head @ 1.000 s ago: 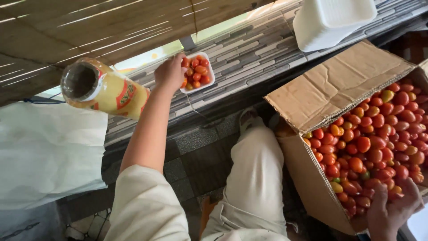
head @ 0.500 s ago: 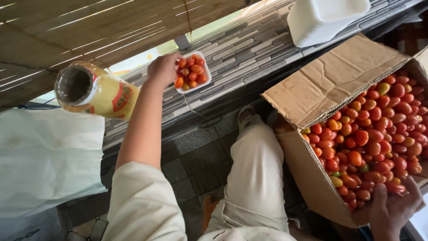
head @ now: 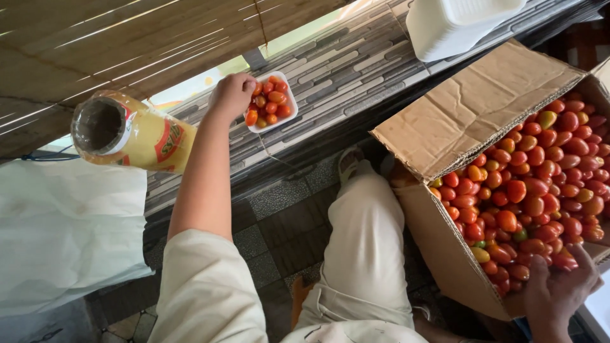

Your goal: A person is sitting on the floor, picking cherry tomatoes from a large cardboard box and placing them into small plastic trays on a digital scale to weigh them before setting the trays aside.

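Grip of the left hand (head: 232, 95): fingers curled over the near-left rim of a small white tray (head: 287, 95) heaped with cherry tomatoes (head: 270, 101); the curl hides the fingertips, so whether they pinch the rim or only rest on it cannot be told. The tray sits on the striped tile ledge (head: 356, 76), close to its front edge.

Left of the arm: 1 roll of clear film (head: 130, 133) with a yellow label lies on the same ledge, above a white plastic bag (head: 63, 228).

Centre: the person's trouser leg (head: 368, 241) over the dark floor tiles (head: 279, 216).

Right: 1 stack of empty white trays (head: 457, 22) at the top, then an open cardboard box (head: 470, 114) full of red, orange and a few green tomatoes (head: 534, 184). The right hand (head: 559, 292) lies spread, fingers loosely bent, on the fruit at the box's near corner, closed on nothing that can be seen.

Risks, as a judgement: the piled tray could shed fruit or tip off the ledge if nudged by 1 rim alone; the round roll could roll; the right hand's weight could bruise soft tomatoes.
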